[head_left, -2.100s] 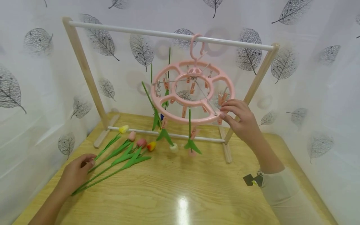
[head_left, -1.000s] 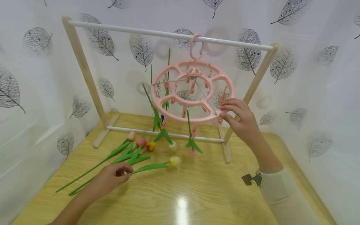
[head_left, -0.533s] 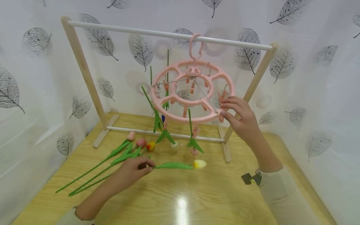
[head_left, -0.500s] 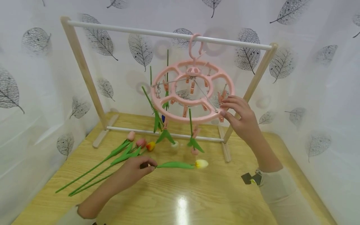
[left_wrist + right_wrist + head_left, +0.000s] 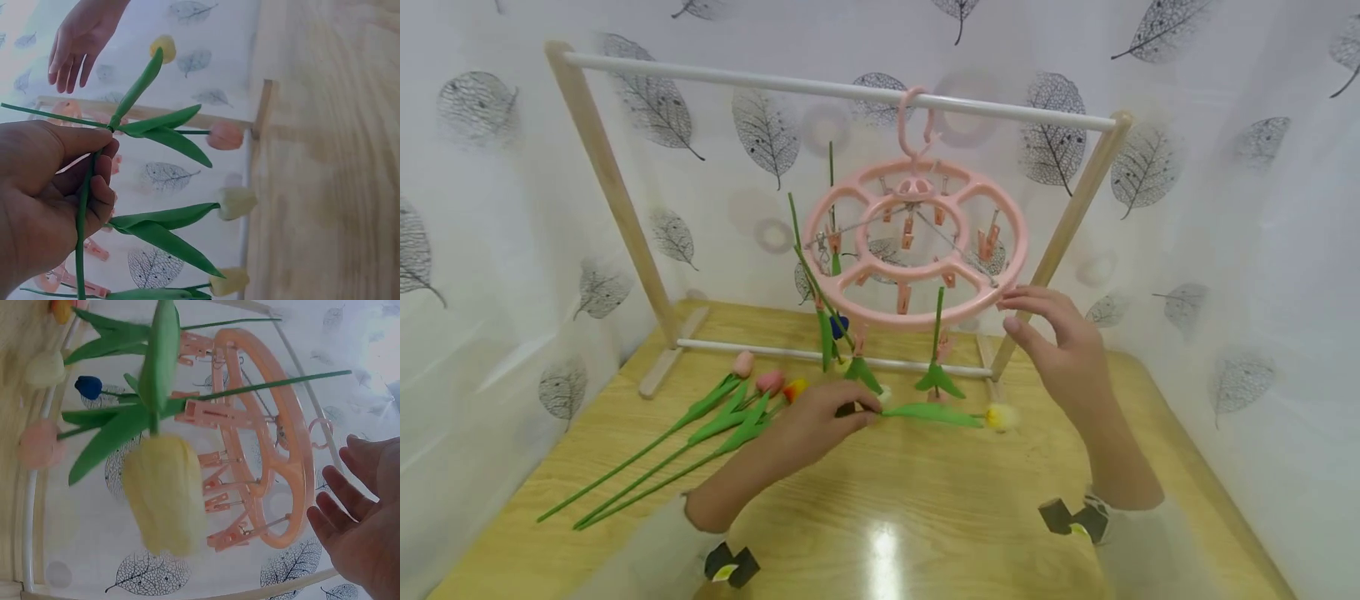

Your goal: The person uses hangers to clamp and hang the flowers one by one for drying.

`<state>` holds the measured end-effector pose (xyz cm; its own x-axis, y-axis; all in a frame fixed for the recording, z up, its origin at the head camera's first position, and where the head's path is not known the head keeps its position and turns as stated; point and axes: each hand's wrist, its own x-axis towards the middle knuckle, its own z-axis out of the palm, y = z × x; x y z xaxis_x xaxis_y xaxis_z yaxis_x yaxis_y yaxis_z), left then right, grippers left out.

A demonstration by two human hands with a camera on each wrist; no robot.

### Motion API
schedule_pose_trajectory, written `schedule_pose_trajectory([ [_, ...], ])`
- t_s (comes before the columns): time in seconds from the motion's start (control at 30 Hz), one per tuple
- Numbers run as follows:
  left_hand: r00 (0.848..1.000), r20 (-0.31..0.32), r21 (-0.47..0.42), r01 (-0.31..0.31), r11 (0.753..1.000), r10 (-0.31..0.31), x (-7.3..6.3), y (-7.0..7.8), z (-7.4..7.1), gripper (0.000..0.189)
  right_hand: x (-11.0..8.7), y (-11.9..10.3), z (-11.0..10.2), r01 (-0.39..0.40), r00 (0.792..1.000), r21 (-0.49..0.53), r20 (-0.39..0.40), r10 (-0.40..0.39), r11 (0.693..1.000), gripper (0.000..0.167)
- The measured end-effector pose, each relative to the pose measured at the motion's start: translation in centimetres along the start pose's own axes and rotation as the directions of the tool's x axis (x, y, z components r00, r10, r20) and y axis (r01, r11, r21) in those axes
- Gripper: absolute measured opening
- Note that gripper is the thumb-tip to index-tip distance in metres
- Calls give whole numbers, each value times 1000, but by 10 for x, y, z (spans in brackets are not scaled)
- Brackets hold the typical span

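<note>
My left hand [image 5: 816, 421] pinches the green stem of a yellow tulip [image 5: 1000, 417] between thumb and fingers. The tulip lies sideways, bloom pointing right, in front of the hanger; in the right wrist view its bloom [image 5: 164, 494] looms large. Beside the right rim of a round pink clip hanger [image 5: 917, 321] is my right hand [image 5: 1067, 358]. Its fingers [image 5: 340, 497] are spread and hold nothing. Clothes pegs dangle from the hanger, and several of them grip tulips head down, among them a pink tulip [image 5: 224, 135] and a blue one [image 5: 88, 387].
Three tulips [image 5: 700, 408] lie on the wooden table [image 5: 820, 533] at the left. A wooden-legged rack with a white top rail [image 5: 760, 81] carries the hanger by its hook [image 5: 904, 125]. Behind it hangs a leaf-print curtain [image 5: 722, 233].
My left hand has carried the yellow tulip from the bunch at the left to below the hanger. The right hand has come away from the rim and opened; the hanger has turned slightly.
</note>
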<state>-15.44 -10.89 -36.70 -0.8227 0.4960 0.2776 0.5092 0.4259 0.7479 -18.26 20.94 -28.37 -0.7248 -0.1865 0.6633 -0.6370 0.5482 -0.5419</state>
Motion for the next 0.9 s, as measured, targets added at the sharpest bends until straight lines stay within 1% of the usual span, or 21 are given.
schedule_pose_trajectory([
  [0.07, 1000, -17, 11, 3, 1000, -3, 6, 3, 2, 11, -10, -4, 5, 32, 999, 14, 26, -32, 999, 22],
  [0.13, 999, -30, 22, 19, 1000, -18, 11, 7, 3, 10, -18, -7, 13, 77, 993, 46, 89, -81, 996, 25],
  [0.17, 999, -36, 29, 17, 999, -16, 13, 9, 4, 10, -22, -8, 17, 97, 986, 66, 131, -105, 993, 26],
  [0.23, 999, -44, 52, 7, 999, -4, 17, 12, 6, 9, -29, -12, 27, 121, 965, 75, 224, -135, 990, 27],
  [0.3, 998, -53, 88, -13, 996, 17, 20, 15, 8, 9, -35, -15, 37, 133, 938, 81, 312, -152, 988, 28],
  [0.4, 996, -63, 145, -51, 988, 61, 23, 19, 12, 7, -40, -18, 51, 130, 906, 76, 396, -150, 989, 29],
  [0.47, 996, -49, 128, -66, 990, 73, 24, 21, 13, 7, -42, -19, 58, 118, 893, 98, 425, -148, 988, 29],
  [0.63, 998, 0, 20, -61, 998, 61, 24, 24, 17, 7, -45, -20, 68, 37, 882, 136, 462, -97, 990, 29],
  [0.7, 998, -1, 10, -65, 998, 65, 24, 24, 18, 7, -45, -19, 70, 11, 880, 135, 470, -74, 991, 28],
  [0.83, 997, 7, 12, -78, 997, 78, 24, 22, 16, 8, -46, -15, 72, -17, 878, 119, 476, -42, 993, 27],
  [0.9, 996, 10, 48, -84, 995, 83, 24, 20, 13, 9, -46, -13, 72, -28, 879, 112, 477, -29, 993, 28],
])
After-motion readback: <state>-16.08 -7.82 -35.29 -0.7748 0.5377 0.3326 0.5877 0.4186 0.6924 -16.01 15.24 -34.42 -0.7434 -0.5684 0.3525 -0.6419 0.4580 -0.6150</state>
